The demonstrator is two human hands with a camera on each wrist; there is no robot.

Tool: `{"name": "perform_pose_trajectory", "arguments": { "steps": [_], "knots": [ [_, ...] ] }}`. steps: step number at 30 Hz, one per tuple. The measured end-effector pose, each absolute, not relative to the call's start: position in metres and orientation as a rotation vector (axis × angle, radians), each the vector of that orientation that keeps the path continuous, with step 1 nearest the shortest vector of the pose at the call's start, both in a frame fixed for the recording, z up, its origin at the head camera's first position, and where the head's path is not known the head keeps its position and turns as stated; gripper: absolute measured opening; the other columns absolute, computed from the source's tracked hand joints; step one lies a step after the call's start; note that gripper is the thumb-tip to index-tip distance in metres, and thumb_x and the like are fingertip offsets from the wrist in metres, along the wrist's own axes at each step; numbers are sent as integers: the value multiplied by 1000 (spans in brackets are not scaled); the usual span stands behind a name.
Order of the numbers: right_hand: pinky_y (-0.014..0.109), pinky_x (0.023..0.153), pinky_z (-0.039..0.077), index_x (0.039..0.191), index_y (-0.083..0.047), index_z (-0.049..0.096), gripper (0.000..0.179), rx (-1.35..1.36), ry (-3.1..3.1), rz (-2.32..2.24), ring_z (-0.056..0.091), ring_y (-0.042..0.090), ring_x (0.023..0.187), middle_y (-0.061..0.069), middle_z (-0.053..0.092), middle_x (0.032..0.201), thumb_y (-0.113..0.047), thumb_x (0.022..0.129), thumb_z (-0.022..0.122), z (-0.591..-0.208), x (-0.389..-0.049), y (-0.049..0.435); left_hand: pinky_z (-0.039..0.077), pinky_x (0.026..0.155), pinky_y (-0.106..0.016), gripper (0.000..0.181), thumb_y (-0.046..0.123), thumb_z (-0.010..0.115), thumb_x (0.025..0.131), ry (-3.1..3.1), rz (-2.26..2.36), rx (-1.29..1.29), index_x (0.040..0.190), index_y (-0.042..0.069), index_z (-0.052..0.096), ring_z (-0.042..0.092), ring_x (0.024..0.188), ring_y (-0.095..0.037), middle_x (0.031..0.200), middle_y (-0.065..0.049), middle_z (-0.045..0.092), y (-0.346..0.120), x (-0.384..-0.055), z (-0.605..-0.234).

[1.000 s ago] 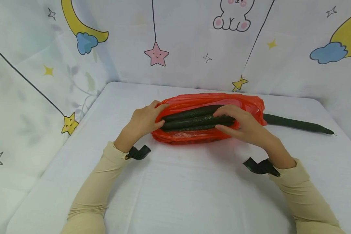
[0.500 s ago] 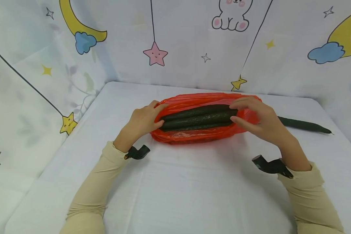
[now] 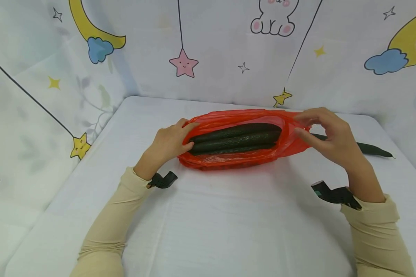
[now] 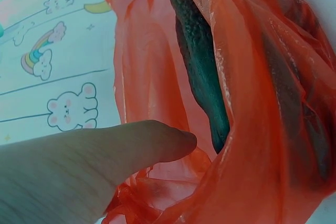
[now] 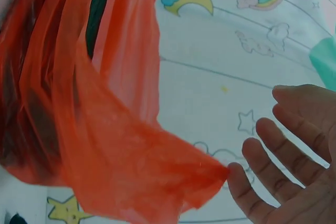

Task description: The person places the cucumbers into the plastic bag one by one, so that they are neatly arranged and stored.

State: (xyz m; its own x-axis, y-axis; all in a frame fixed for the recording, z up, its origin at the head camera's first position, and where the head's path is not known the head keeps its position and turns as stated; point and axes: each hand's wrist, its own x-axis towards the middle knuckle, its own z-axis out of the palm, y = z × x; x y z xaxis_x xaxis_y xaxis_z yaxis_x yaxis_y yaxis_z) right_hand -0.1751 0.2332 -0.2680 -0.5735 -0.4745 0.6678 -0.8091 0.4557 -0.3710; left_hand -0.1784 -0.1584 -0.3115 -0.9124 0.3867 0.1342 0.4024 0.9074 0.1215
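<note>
A red plastic bag (image 3: 225, 164) lies on its side on the white table, its mouth facing up and toward me. Dark green cucumbers (image 3: 235, 142) rest side by side in the bag. My left hand (image 3: 168, 142) is at the bag's left end, thumb and forefinger spread across the mouth; its other fingers are hidden. One straight digit (image 4: 152, 142) reaches over the film in the left wrist view. Around the bag's right end, my right hand (image 3: 341, 140) is spread with a fingertip right at the bag's corner (image 5: 210, 177). Another cucumber (image 3: 373, 150) lies outside, partly behind this hand.
A white cloth covers the table (image 3: 228, 223). Behind it and at the left hangs a pale backdrop (image 3: 215, 84) printed with stars, moons and clouds. Each wrist carries a black strap-like piece (image 3: 336, 195), and beige sleeves cover both forearms.
My right hand has moved right, from over the cucumbers to the bag's right end, and now overlaps the outside cucumber. My left hand has stayed in place.
</note>
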Motion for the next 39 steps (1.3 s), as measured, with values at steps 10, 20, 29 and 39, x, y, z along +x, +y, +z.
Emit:
{"name": "perform_pose_trajectory", "arguments": {
  "steps": [10,20,29,39],
  "knots": [
    [10,86,43,111,12,62,28,903,-2232,998,55,2,97,-13,61,108,8,84,69,-276,-190,258,53,56,-36,59,29,68,91,-2953,-216,-614,144,14,47,65,79,-28,133,-16,53,-159,-178,-310],
    [7,85,42,116,8,62,32,721,-2337,1044,55,2,97,-15,62,108,8,84,68,-293,-206,280,52,56,-36,59,29,68,91,-2955,-214,-611,144,14,47,65,80,-27,132,-15,54,-159,-178,-310],
    [6,84,39,117,7,60,29,515,-2472,1111,52,-3,96,-27,58,102,-6,91,66,-309,-215,299,54,58,-38,60,29,68,91,-2976,-211,-604,145,14,46,65,83,-29,134,-15,53,-158,-179,-310],
    [1,78,35,124,0,57,37,329,-2722,1084,46,-9,97,-32,52,99,-23,96,62,-329,-225,326,55,60,-38,61,30,67,91,-2998,-226,-599,146,16,45,65,87,-29,135,-16,52,-158,-179,-311]
  ]
}}
